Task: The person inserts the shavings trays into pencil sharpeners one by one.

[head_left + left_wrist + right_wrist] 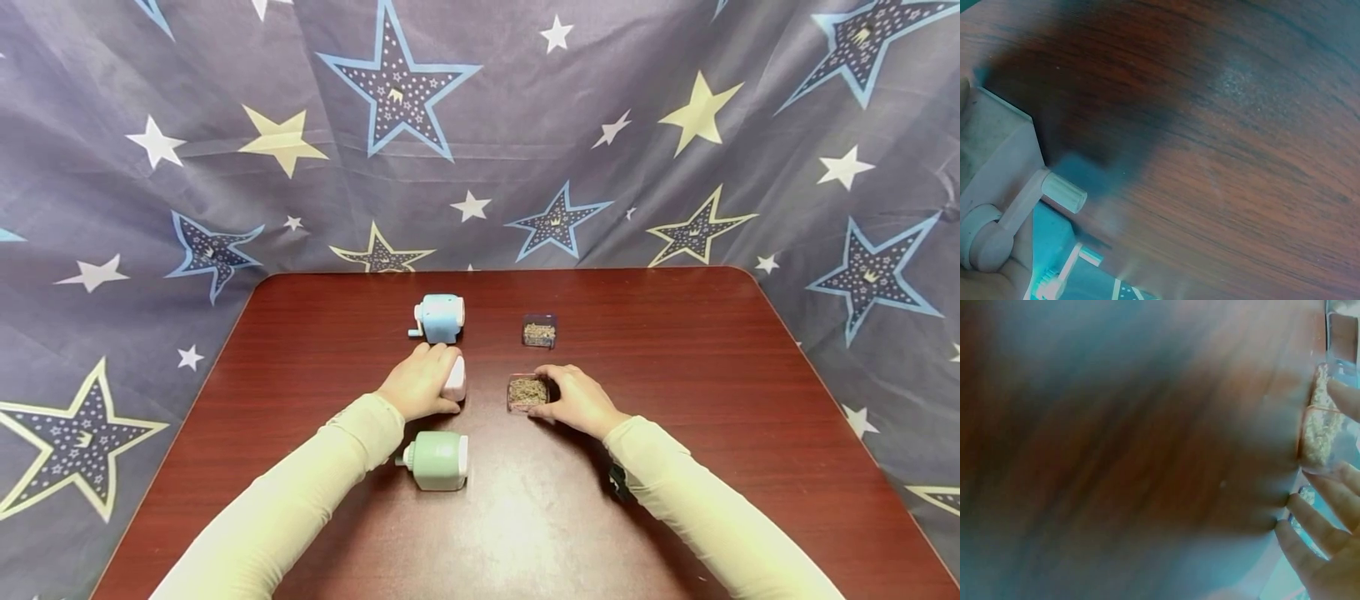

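Observation:
A pale pink pencil sharpener stands under my left hand, which grips it from above and the side. Its crank shows up close in the left wrist view. To the right, my right hand holds a clear drawer of pencil shavings between thumb and fingers. In the right wrist view, shavings show through the clear wall near the thumb. The drawer is on or very close to the table; which, I cannot tell.
Behind the left hand stands a light blue pencil sharpener; a green one is nearer me. Another clear drawer of shavings lies farther back. A starred cloth hangs behind the brown table. Something dark shows beneath the right sleeve.

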A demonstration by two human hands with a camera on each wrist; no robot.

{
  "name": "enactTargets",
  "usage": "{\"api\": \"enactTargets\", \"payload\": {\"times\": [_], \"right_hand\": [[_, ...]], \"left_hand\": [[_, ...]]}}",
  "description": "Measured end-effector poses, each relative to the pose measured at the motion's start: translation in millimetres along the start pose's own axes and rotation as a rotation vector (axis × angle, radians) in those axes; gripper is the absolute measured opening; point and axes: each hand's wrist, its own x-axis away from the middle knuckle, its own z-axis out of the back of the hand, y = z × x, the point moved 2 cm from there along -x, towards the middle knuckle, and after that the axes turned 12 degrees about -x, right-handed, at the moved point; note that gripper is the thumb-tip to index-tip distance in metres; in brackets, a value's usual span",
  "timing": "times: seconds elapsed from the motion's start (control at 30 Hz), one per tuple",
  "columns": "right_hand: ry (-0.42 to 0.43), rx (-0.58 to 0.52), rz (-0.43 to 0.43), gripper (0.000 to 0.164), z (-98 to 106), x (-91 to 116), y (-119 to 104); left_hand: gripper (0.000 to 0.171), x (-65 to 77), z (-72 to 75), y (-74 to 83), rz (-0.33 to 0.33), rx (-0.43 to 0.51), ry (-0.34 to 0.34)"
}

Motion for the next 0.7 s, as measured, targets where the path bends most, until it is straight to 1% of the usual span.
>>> {"api": "enactTargets", "payload": {"times": [0.13,0.37,0.7], "right_hand": [[-0.007,-0.005,0.011,0.060,-4,-4,-4],[-0.025,-0.015,0.015,0.060,-7,-7,-12],[-0.031,-0.019,0.021,0.059,-10,-14,-17]], "left_hand": [[0.075,0.0,-0.3,0.1,0.000,-0.003,0.001],[0.075,0.2,-1.0,1.0,0.019,0.006,-0.011],[0.075,-0.2,-1.5,0.4,0.026,0.004,-0.013]]}}
